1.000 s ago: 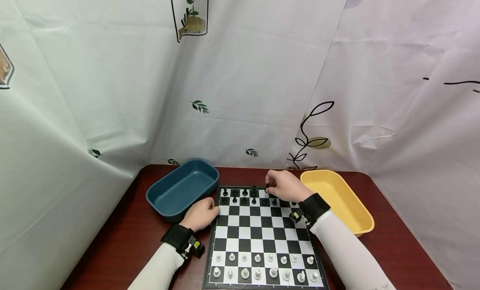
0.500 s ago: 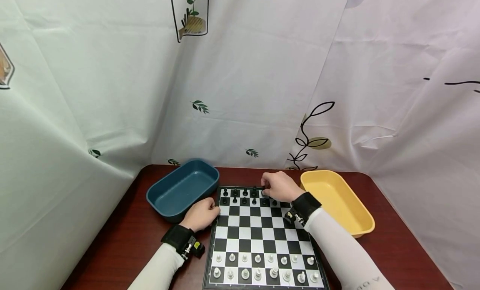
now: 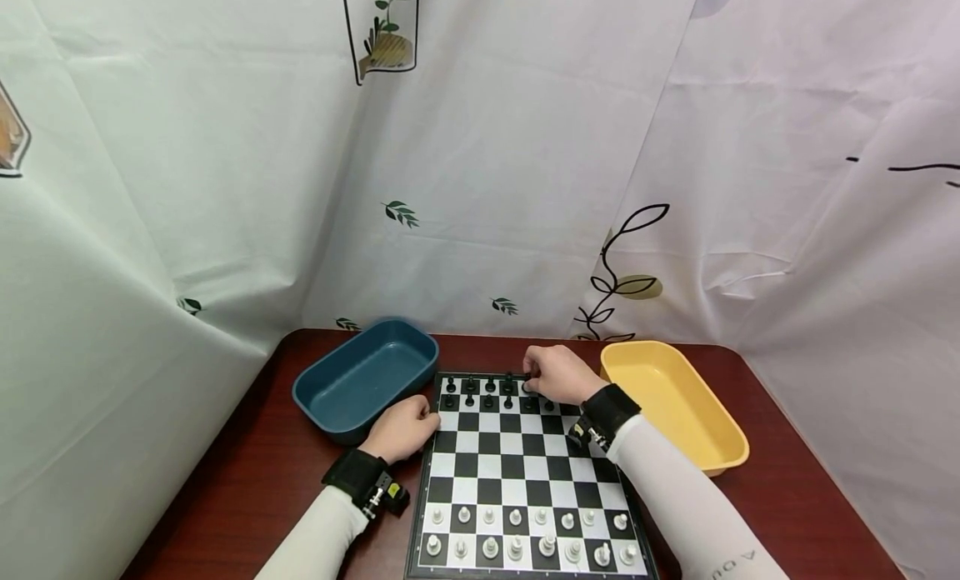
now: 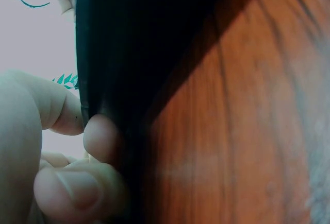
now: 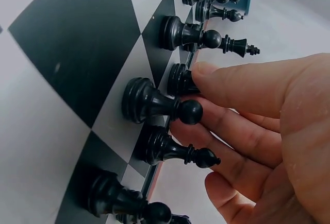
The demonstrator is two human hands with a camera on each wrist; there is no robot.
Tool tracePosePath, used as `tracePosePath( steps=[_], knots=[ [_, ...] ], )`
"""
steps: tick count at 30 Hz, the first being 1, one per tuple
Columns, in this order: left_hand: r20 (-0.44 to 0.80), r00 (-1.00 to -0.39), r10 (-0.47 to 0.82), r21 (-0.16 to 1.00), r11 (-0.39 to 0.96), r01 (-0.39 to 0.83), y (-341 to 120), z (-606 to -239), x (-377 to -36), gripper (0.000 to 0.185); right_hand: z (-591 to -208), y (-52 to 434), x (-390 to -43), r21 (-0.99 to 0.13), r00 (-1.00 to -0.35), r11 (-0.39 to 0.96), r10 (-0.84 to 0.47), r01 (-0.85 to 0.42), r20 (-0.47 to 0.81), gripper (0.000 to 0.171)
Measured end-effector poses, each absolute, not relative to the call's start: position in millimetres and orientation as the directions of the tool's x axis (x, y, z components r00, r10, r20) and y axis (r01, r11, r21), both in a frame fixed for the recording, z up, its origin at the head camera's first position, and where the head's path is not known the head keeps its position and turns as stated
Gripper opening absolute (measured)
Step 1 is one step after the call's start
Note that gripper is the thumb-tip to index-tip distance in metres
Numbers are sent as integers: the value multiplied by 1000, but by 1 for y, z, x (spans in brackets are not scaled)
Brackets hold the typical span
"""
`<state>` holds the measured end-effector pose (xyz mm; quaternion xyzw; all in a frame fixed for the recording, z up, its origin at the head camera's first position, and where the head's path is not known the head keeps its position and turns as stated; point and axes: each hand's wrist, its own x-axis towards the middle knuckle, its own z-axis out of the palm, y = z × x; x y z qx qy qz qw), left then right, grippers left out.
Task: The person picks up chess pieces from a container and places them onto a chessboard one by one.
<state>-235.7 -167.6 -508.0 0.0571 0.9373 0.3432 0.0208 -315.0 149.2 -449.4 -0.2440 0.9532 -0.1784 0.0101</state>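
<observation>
— Two hands at the chessboard (image 3: 525, 472); what is each one doing?

— The right hand (image 3: 558, 373) is over the far row, its fingertips (image 5: 206, 70) pinching a black piece (image 5: 181, 80) that stands on its square in the back row. A black pawn (image 5: 154, 103) stands just beside it, one row nearer.

— And the other?

— The left hand (image 3: 401, 426) rests on the table (image 3: 247, 480) at the board's left edge. Its fingers (image 4: 100, 139) are curled and press against the dark rim, holding nothing.

— What else is around?

— A blue tray (image 3: 363, 376) lies left of the board, a yellow tray (image 3: 675, 401) right. White pieces (image 3: 517, 534) fill the two near rows.
</observation>
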Motion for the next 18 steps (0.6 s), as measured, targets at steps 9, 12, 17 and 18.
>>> tracePosePath(
  steps=[9,12,17,18],
  knots=[
    [-3,-992,129,655,750,95,-167,-509,-237,26,-445,151,-309,-361,-880,813,-472,-457,51,24],
    [-7,-991,132,660,745,94,-167,-509,-237,25,-441,153,-304,-362,-877,808,-475,-465,68,28],
    [-31,-990,141,666,741,84,-169,-507,-235,24,-433,164,-294,-366,-863,784,-482,-502,152,32],
    [-37,-989,144,663,744,84,-169,-506,-234,24,-431,168,-292,-365,-861,782,-479,-506,169,33]
  ],
)
